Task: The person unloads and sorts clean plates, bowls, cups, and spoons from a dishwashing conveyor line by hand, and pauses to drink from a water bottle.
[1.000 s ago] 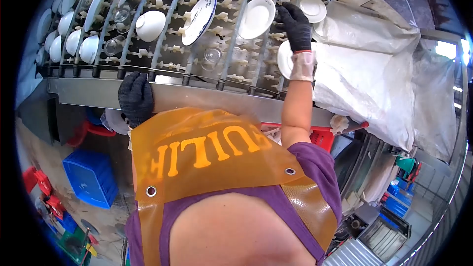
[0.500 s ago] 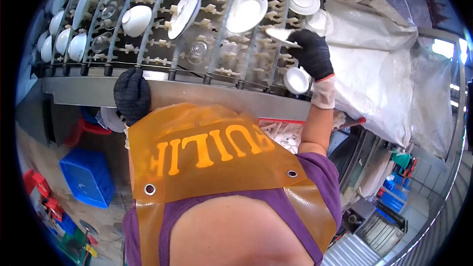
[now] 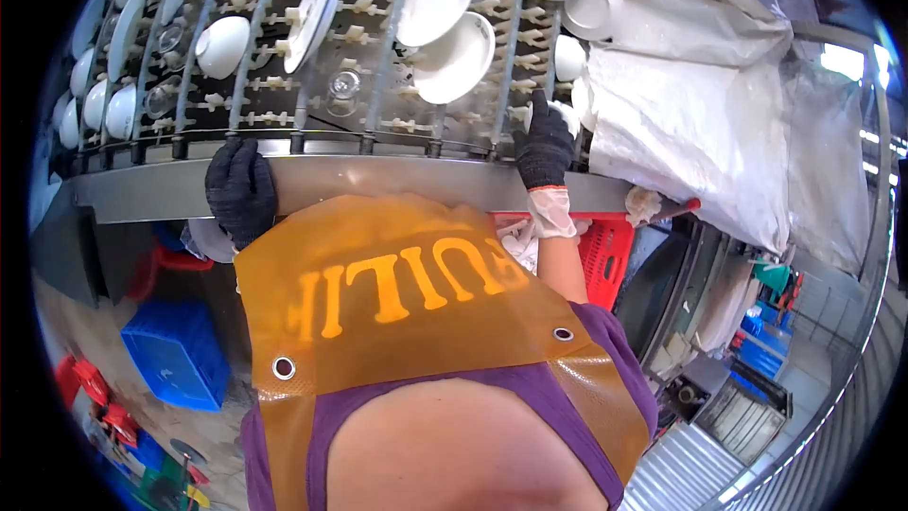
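My left hand (image 3: pixel 240 191), in a black glove, rests on the metal ledge (image 3: pixel 378 185) at the conveyor's front, its fingers curled over the top. At the conveyor's right end my right hand (image 3: pixel 546 144), gloved in black, is closed around a small white bowl (image 3: pixel 568 117), which its fingers partly hide. One finger points away from me. Up and left of that hand, a white plate (image 3: pixel 454 61) leans on the pegs, overlapping another white plate (image 3: pixel 436 5). Another small white bowl (image 3: pixel 568 58) sits just beyond my right hand.
Bowls, plates and a clear glass (image 3: pixel 344 85) stand among the conveyor's pegs and bars. White sheeting (image 3: pixel 681 123) covers the right side. Below the ledge is a red crate (image 3: pixel 605 260) with white items beside it. A blue bin (image 3: pixel 175 355) stands on the floor at left.
The plate my right hand held is now on the pegs, released. My right hand has come down and left to the small bowl. Dishes on the conveyor appear further left; my left hand stays on the ledge.
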{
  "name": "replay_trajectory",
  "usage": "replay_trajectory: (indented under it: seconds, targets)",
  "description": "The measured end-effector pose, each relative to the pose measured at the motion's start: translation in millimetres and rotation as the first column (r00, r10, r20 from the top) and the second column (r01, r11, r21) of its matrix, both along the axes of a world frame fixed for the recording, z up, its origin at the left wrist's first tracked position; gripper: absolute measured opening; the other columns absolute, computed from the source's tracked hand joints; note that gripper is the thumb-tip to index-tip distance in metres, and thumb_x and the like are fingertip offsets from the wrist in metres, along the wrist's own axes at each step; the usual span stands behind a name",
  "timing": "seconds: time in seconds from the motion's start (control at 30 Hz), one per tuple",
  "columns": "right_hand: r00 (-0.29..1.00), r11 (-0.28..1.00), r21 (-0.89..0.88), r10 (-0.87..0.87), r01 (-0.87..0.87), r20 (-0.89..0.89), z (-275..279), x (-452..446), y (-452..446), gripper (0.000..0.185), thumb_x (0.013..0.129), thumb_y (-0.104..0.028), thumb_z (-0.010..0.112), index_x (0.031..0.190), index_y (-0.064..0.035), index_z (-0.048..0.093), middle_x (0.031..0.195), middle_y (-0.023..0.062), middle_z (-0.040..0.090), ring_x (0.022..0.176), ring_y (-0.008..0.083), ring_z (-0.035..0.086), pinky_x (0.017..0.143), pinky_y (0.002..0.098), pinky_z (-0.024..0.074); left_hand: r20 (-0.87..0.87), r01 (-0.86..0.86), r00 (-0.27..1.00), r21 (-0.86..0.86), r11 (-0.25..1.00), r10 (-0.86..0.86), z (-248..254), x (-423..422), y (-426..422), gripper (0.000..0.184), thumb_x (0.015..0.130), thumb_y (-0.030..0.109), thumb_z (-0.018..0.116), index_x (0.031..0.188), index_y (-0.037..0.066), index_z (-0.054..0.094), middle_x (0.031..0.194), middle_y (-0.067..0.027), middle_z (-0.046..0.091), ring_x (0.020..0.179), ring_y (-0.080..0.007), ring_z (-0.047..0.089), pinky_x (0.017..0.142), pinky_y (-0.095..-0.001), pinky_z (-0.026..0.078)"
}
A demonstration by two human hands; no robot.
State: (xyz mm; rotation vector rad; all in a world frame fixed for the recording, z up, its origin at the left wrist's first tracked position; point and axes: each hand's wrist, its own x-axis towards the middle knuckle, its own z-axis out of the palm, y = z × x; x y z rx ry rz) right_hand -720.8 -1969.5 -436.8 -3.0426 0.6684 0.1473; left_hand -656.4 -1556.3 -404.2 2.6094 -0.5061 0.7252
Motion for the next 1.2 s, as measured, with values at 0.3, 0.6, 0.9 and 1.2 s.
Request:
replay_trajectory:
  seconds: [0.3,0.6,0.9,1.2]
  targets:
    - [0.857,0.333,0.926,-0.411,-0.178,0.312,32.9,8.0,-5.3,0.047,0.076,-0.012,0.070,0.117,0.0030,0.054,0.113,0.0139,0.059,0.102,0.0201,0.056,0.088,0.0297,0.0445,0.040,0.027,0.999,0.006,1.000,-0.027,-2.5,-3.5,-16.0,0.021,0.073,0.006,0.064,0.093,0.003,0.066,0.096,-0.0148,0.063,0.090,-0.0315,0.060,0.082,-0.0402,0.047]
    - [0.874,0.918,0.204,0.389,-0.340,-0.292,0.5,31.1,-28.9,0.063,0.059,-0.031,0.074,0.118,-0.0198,0.057,0.131,0.0171,0.046,0.124,0.0328,0.040,0.100,0.0517,0.0305,0.038,0.042,0.998,-0.006,0.999,-0.042,-1.8,-10.4,-28.9,0.021,0.074,0.006,0.063,0.094,0.003,0.066,0.098,-0.0149,0.063,0.091,-0.0317,0.060,0.082,-0.0405,0.047]
    - [0.824,0.735,0.580,0.537,-0.350,-0.183,23.1,36.2,-81.6,0.062,0.064,-0.044,0.073,0.109,-0.0044,0.059,0.107,0.0200,0.060,0.101,0.0340,0.058,0.087,0.0401,0.0451,0.012,0.040,0.999,-0.050,0.998,-0.039,-3.2,-18.3,-40.7,0.021,0.074,0.005,0.062,0.095,0.001,0.065,0.097,-0.0164,0.062,0.091,-0.0339,0.059,0.082,-0.0424,0.046]
    - [0.836,0.931,0.335,-0.065,-0.146,0.545,-22.5,159.5,-144.5,0.059,0.075,-0.045,0.065,0.113,-0.0011,0.055,0.104,0.0208,0.062,0.099,0.0346,0.058,0.085,0.0400,0.0455,0.007,0.038,0.999,0.001,0.999,-0.038,1.9,-23.2,-61.2,0.022,0.075,0.004,0.061,0.096,0.002,0.065,0.094,-0.0176,0.062,0.088,-0.0348,0.059,0.079,-0.0428,0.046]
